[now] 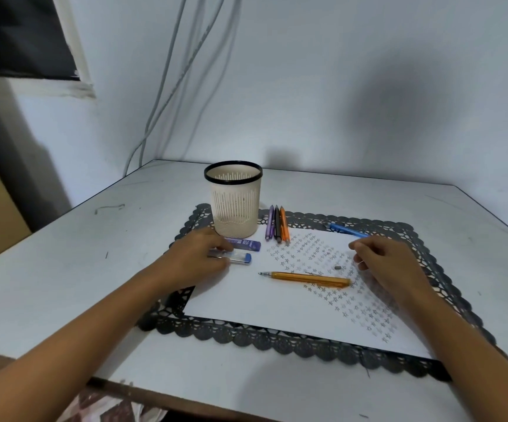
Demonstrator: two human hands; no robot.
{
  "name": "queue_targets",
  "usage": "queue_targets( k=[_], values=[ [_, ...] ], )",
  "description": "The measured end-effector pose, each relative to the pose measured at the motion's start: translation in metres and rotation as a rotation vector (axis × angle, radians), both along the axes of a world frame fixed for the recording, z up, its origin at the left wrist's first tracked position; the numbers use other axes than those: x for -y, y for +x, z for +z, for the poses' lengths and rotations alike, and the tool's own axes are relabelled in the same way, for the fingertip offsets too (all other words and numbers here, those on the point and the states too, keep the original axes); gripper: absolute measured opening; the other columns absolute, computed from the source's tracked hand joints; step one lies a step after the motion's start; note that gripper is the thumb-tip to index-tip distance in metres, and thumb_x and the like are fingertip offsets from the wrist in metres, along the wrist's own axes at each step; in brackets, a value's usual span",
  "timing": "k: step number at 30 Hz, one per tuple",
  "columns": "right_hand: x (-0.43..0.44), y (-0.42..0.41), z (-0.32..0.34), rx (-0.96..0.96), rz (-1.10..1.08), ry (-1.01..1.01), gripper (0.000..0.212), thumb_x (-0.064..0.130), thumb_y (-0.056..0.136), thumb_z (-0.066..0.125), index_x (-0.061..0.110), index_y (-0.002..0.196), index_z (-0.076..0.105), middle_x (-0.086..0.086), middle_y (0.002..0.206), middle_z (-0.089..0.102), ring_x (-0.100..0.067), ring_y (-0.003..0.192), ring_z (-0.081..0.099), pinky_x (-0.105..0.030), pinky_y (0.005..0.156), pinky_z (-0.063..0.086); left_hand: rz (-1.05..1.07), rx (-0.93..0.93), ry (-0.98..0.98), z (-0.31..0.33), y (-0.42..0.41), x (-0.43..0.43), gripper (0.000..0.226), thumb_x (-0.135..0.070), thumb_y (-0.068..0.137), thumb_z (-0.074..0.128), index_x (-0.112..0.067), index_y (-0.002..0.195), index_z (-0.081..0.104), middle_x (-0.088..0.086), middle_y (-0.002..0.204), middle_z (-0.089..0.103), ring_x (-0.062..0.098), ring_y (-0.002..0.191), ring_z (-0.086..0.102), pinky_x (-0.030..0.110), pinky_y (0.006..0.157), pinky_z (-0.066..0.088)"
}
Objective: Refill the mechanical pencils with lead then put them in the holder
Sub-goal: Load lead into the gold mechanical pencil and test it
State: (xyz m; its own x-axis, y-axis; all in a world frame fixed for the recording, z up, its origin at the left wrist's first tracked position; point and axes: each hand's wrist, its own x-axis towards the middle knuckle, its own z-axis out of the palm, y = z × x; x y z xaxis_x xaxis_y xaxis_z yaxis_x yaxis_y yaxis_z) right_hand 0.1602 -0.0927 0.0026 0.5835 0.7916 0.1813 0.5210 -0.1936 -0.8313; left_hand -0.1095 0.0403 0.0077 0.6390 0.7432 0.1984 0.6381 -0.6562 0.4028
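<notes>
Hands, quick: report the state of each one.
Left hand: pinches the clear lead case.
Right hand: fingers curled; whether it holds anything cannot be told.

Two bare forearms rose from the frame's lower corners, sleeveless throughout, ending mid-frame in the bare left hand [195, 263] and right hand [390, 266], slim-fingered.

A home desk corner: white table [64, 269], lace placemat [277, 339], loose wall cables [167, 86].
</notes>
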Motion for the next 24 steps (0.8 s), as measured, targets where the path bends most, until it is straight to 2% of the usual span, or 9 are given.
queue_targets(
  k=[4,9,11,13,17,24],
  values=[
    [-0.001,-0.001,0.000,0.000,0.000,-0.007,0.016,0.017,0.093,0.051,0.013,0.098,0.067,0.001,0.081,0.064,-0.012,0.074,0.058,-0.026,0.070,0.046,0.005,-0.037,-0.002,-0.005,-0.003,-0.001,0.028,-0.022,0.085,0.058,-0.021,0.112,0.064,-0.003,0.111,0.054,0.009,0.095,0.049,0.027,0.088,0.042],
    [0.000,0.000,0.000,0.019,-0.001,-0.014,0.018,0.018,0.093,0.051,0.013,0.099,0.067,0.002,0.080,0.063,-0.011,0.072,0.058,-0.025,0.067,0.046,0.002,-0.046,0.042,-0.004,-0.002,0.002,0.025,-0.021,0.087,0.053,-0.019,0.110,0.064,-0.006,0.104,0.052,0.016,0.100,0.051,0.031,0.085,0.043],
    [-0.001,0.000,0.000,0.024,-0.001,-0.016,0.018,0.018,0.093,0.051,0.012,0.100,0.067,0.003,0.080,0.063,-0.011,0.072,0.058,-0.025,0.070,0.047,-0.026,-0.005,0.090,0.000,0.002,0.006,0.026,-0.025,0.087,0.053,-0.020,0.110,0.064,-0.003,0.108,0.055,0.017,0.103,0.051,0.033,0.086,0.043],
    [-0.001,0.000,0.000,0.019,-0.004,-0.018,0.019,0.018,0.093,0.052,0.012,0.101,0.067,0.002,0.081,0.063,-0.011,0.072,0.058,-0.025,0.070,0.047,-0.076,0.029,0.110,0.004,0.012,0.014,0.029,-0.027,0.089,0.055,-0.022,0.117,0.060,-0.005,0.116,0.054,0.012,0.108,0.047,0.029,0.092,0.040],
    [-0.002,0.001,-0.001,0.000,-0.006,-0.025,0.018,0.018,0.092,0.053,0.012,0.101,0.067,0.002,0.082,0.064,-0.012,0.073,0.058,-0.028,0.071,0.048,-0.235,0.057,0.140,0.009,0.043,0.035,0.028,-0.028,0.091,0.053,-0.022,0.117,0.058,-0.007,0.114,0.052,0.005,0.098,0.047,0.017,0.087,0.036],
    [-0.003,0.000,-0.001,0.006,-0.007,-0.038,0.018,0.017,0.092,0.053,0.009,0.101,0.066,0.000,0.081,0.064,-0.011,0.070,0.058,-0.022,0.064,0.047,-0.357,0.004,0.076,-0.001,0.085,0.053,0.027,-0.035,0.089,0.054,-0.021,0.112,0.059,-0.007,0.106,0.053,0.003,0.088,0.049,0.021,0.081,0.044]
  ],
)
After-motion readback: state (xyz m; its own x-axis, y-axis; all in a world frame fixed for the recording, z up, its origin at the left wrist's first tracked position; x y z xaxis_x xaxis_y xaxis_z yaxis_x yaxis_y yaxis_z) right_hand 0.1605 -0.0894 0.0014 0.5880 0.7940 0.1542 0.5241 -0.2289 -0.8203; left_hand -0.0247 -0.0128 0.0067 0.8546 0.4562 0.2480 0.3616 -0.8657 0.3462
